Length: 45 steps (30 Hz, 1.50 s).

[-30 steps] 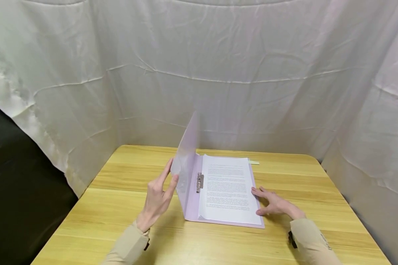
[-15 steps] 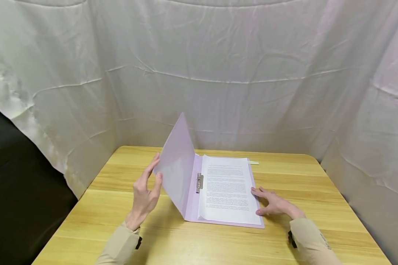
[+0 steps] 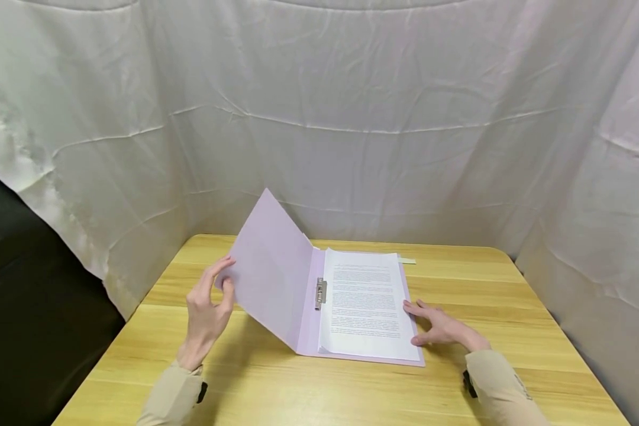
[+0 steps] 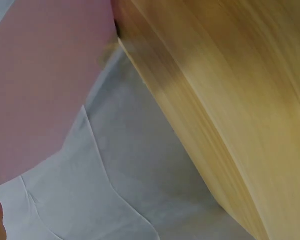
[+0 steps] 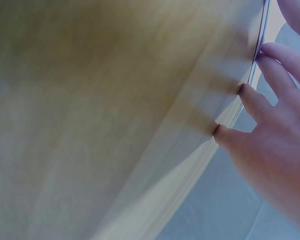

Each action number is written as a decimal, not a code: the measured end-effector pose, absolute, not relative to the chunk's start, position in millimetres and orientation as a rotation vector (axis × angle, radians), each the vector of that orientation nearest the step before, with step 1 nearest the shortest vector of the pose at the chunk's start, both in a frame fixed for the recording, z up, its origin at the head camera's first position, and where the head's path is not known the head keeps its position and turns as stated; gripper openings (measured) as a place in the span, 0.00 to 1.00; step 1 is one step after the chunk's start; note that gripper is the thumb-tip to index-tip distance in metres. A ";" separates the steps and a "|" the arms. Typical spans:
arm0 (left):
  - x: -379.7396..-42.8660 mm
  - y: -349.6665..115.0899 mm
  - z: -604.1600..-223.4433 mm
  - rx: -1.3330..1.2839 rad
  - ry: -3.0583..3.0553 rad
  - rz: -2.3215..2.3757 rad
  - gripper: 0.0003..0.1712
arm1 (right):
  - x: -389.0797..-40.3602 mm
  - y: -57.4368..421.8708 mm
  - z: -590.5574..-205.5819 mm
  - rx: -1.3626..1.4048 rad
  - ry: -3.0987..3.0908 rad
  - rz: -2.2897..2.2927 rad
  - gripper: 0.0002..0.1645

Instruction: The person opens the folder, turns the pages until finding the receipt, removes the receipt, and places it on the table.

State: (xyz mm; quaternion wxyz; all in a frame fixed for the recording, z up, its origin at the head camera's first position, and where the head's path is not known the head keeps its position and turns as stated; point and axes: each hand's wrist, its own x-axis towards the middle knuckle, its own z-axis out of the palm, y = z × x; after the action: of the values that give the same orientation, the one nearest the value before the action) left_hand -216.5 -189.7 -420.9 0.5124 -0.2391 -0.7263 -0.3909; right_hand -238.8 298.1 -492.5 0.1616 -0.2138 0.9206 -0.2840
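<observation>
A light purple folder point(image 3: 277, 272) lies on the table, its front cover raised and slanting to the left. My left hand point(image 3: 205, 313) holds the cover's outer edge, thumb on the inner face. In the left wrist view the cover point(image 4: 40, 90) fills the upper left, with only a bit of hand at the border. Printed sheets point(image 3: 364, 307) lie in the right half, beside a metal lever clip point(image 3: 320, 294) near the spine. At the folder's right edge, my right hand point(image 3: 442, 328) rests with spread fingers, fingertips on the edge and the tabletop.
A pale tab point(image 3: 407, 261) sticks out past the folder's upper right corner. The wood-grain table point(image 3: 511, 331) has rounded far corners. Light grey cloth point(image 3: 383, 165) hangs behind and on both sides, with black material point(image 3: 26, 307) at the left.
My left hand has moved left, swinging the folder's cover from nearly upright to a leftward slant, so its inner face shows more. The right hand and the sheets stay in place.
</observation>
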 end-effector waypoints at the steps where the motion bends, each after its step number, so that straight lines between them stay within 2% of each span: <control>1: -216.3 -192.0 -421.4 -0.574 -1.754 -0.936 0.21 | -238.7 298.0 -492.6 -0.612 2.627 -0.811 0.54; 7: -215.4 -208.8 -424.6 -0.547 -1.849 -0.878 0.21 | -238.7 298.2 -494.0 -0.617 2.626 -0.813 0.54; 14: -208.7 -225.8 -428.4 -0.326 -2.167 -0.587 0.23 | -239.4 299.1 -494.4 -0.631 2.609 -0.844 0.55; 21: -206.9 -228.6 -436.1 -0.220 -2.507 -0.381 0.26 | -239.8 298.0 -495.7 -0.609 2.612 -0.824 0.55; 34: -229.0 -203.0 -450.9 -0.192 -3.083 -0.531 0.39 | -238.0 296.6 -491.8 -0.629 2.634 -0.790 0.53; 45: -255.0 -165.5 -461.0 -0.327 -3.210 -0.616 0.42 | -243.8 285.1 -486.8 -0.626 2.767 -0.838 0.46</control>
State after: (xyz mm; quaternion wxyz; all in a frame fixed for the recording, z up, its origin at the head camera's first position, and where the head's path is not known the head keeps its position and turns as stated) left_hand -255.0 -165.5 -461.0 -0.0717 -0.0994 -0.9747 -0.1869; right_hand -243.8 285.1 -486.8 0.0918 -0.2107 0.9314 -0.2823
